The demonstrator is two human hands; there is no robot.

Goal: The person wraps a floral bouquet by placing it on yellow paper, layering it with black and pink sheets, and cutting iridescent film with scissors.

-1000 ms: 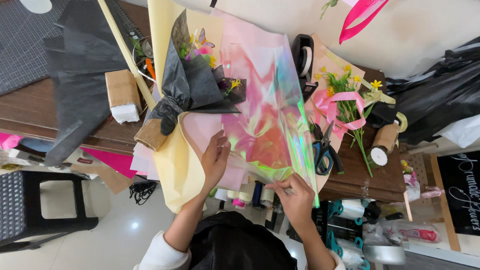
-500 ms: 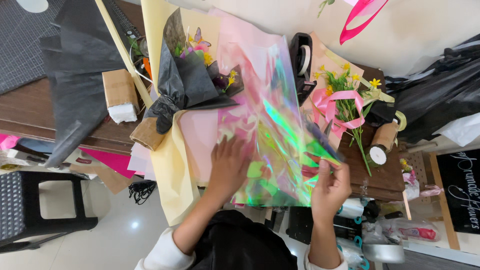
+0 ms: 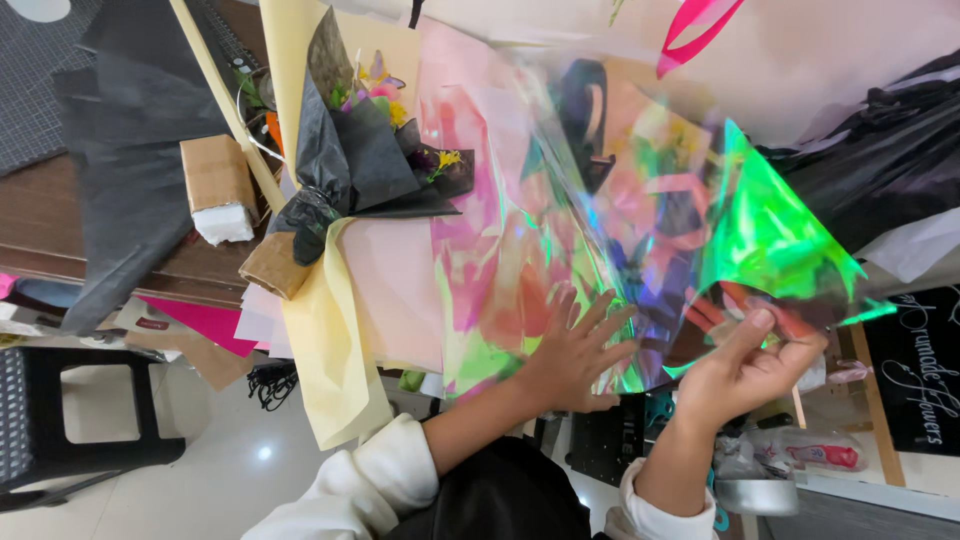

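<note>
Pinched between thumb and fingers of the right hand (image 3: pixel 745 372) is the near right corner of the iridescent film (image 3: pixel 640 240), lifted clear of the table so that the corner folds over into a bright green triangular flap rising up and to the right. Left hand (image 3: pixel 572 352) lies flat, fingers spread, palm pressing the film's near edge down onto the pink paper (image 3: pixel 395 290) beneath. Hands sit close, left just inboard of right; the held corner is at the right hand, the bulk of the sheet runs away from both hands toward the far side of the table and leftward. Film's long run goes from the near edge outward; the fold line slants from the left hand's fingertips up toward the far right. Right hand is plainly the nearer one to the free flap; left acts as the anchor. Bouquet (image 3: pixel 360 170), wrapped in black paper, lies to the left on the yellow paper (image 3: pixel 325 340), well apart from both hands, stems pointing toward the near left. Cardboard box (image 3: pixel 217 185) sits further left on the brown table (image 3: pixel 40 225). Whether the film reaches the bouquet cannot be told; its edge is lost in the glare.
</note>
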